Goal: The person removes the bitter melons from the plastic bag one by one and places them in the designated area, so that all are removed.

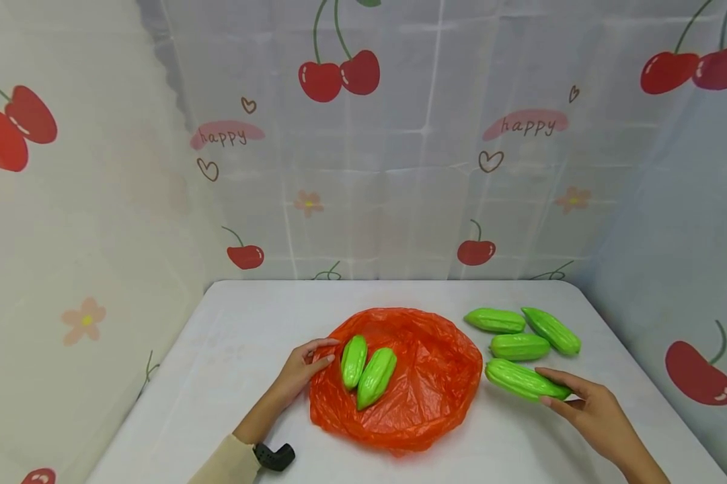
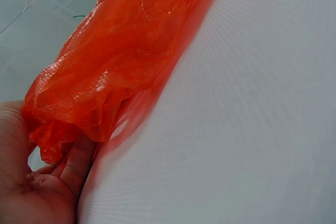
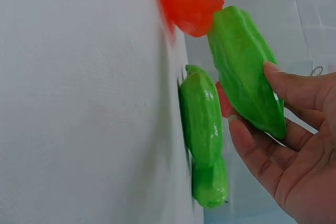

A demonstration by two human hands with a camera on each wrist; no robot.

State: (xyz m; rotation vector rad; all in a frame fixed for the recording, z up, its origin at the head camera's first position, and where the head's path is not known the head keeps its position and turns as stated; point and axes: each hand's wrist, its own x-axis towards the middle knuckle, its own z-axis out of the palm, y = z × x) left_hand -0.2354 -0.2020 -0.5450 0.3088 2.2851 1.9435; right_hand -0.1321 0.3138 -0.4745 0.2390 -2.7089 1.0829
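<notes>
A red plastic bag point(image 1: 424, 383) lies spread open on the table, with two green bitter melons point(image 1: 377, 378) inside near its left side. At the bag's left rim, my left hand point(image 1: 302, 370) holds the edge; the left wrist view shows the crumpled red rim point(image 2: 63, 129) between thumb and fingers. My right hand point(image 1: 599, 410) grips another ridged green bitter melon point(image 1: 517, 380) by its right end, just right of the bag. In the right wrist view that bitter melon point(image 3: 244, 66) is raised off the table, pinched between thumb and fingers.
Three more bitter melons point(image 1: 520, 347) lie close together at the table's back right, behind the held one. The white table point(image 1: 218, 376) meets a cherry-printed curtain point(image 1: 375, 168) at the back, and similar curtains hang on both sides.
</notes>
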